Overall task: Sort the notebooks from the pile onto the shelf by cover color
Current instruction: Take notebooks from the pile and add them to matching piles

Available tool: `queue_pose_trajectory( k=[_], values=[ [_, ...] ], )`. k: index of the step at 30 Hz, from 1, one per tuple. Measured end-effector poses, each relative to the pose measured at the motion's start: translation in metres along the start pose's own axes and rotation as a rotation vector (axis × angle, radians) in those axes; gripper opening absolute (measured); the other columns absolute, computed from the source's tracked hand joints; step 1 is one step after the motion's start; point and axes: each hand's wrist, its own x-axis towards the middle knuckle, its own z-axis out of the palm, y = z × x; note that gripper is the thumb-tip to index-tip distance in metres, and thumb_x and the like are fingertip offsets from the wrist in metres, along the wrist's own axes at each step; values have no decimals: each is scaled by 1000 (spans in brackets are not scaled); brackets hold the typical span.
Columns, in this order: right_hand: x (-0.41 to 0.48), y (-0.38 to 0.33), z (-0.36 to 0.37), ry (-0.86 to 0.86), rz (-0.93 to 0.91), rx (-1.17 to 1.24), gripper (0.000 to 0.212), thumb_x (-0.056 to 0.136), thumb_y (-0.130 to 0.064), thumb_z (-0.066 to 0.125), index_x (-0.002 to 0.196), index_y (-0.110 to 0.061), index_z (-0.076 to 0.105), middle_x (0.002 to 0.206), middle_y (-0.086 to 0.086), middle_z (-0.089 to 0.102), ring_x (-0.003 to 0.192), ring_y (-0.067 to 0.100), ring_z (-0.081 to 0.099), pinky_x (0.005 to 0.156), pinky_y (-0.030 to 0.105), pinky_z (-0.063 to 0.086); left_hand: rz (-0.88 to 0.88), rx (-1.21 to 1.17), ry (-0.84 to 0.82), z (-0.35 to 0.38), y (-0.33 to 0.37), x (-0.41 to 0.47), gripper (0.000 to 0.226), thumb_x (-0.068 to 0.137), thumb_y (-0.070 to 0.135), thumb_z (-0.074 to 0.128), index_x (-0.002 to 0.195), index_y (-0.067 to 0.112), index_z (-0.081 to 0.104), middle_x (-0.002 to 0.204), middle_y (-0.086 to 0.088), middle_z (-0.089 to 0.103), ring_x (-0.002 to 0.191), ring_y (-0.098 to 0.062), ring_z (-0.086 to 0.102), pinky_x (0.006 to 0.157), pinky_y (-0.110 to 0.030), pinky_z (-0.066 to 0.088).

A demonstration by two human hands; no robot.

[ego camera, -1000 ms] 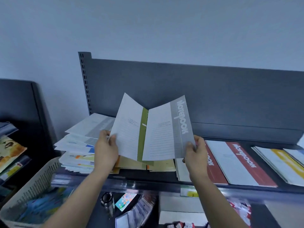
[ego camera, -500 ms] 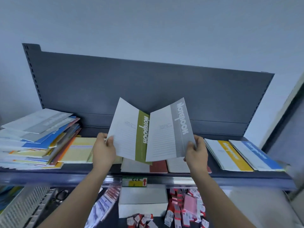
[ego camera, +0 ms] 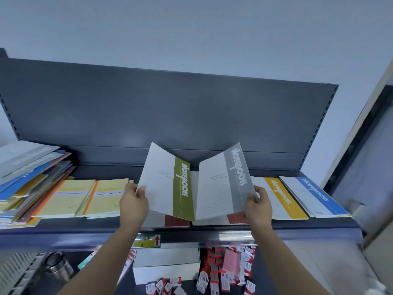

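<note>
My left hand (ego camera: 133, 202) grips a white notebook with a green stripe (ego camera: 168, 184) by its left edge. My right hand (ego camera: 258, 204) grips a white notebook with a grey stripe (ego camera: 223, 184) by its right edge. Both are held tilted above the dark shelf (ego camera: 191, 227), over two red-striped notebooks (ego camera: 176, 220) lying flat. The mixed pile (ego camera: 29, 179) sits at the shelf's left end. Two pale yellow notebooks (ego camera: 85, 196) lie beside it. To the right lie a yellow-striped notebook (ego camera: 282, 199) and a blue-striped one (ego camera: 314, 192).
The shelf's dark back panel (ego camera: 170, 116) rises behind. Below the shelf edge stand a white box (ego camera: 165, 262), several small red and white packets (ego camera: 225, 273), a metal jar (ego camera: 57, 265) and a white basket (ego camera: 17, 271). A wall corner (ego camera: 361, 156) stands at right.
My view has swung right and lower. The two notebooks have spread a little further apart over the red-striped ones. The yellow and blue notebooks are now in fuller view.
</note>
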Motion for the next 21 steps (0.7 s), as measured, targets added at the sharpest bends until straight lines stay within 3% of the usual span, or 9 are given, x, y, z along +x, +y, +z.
queue_pose_trajectory(
  k=[4, 7, 12, 16, 19, 21],
  values=[
    [12, 12, 6, -29, 39, -8, 22, 98, -9, 38, 109, -26, 49, 97, 3, 60, 93, 31, 61, 69, 38, 53, -21, 60, -18, 7, -13, 12, 22, 102, 21, 38, 110, 3, 48, 81, -13, 55, 72, -31, 53, 63, -33, 41],
    [18, 19, 11, -42, 55, -11, 21, 98, -8, 39, 110, -21, 51, 100, 6, 61, 91, 29, 60, 65, 34, 49, -30, 101, -34, 7, -21, 18, 23, 102, 21, 38, 108, 1, 48, 83, -15, 55, 72, -31, 51, 64, -34, 39],
    [23, 29, 17, -64, 70, -92, 23, 97, -10, 41, 115, -18, 53, 99, 4, 61, 89, 23, 58, 76, 38, 51, -79, 213, -104, 4, -35, 22, 22, 101, 16, 40, 113, -1, 47, 88, -19, 59, 72, -31, 53, 63, -35, 42],
    [26, 35, 20, -89, 45, -280, 25, 96, -14, 40, 118, -18, 52, 99, 6, 61, 89, 27, 58, 78, 43, 54, -53, 346, -122, 1, -38, 18, 28, 99, 17, 46, 118, -4, 46, 99, -24, 63, 74, -29, 49, 66, -36, 39],
    [29, 38, 18, -125, 24, -454, 31, 96, -16, 40, 125, -18, 52, 94, 4, 61, 83, 28, 59, 69, 34, 50, -37, 507, -166, -1, -35, 15, 33, 98, 25, 49, 122, 4, 40, 103, -19, 65, 78, -31, 55, 66, -36, 42],
    [30, 39, 16, -132, -14, -566, 33, 97, -18, 40, 128, -16, 51, 95, 6, 63, 82, 28, 59, 66, 32, 47, -35, 625, -218, -1, -31, 13, 43, 96, 39, 51, 124, 10, 36, 111, -15, 63, 91, -32, 61, 69, -38, 47]
  ],
)
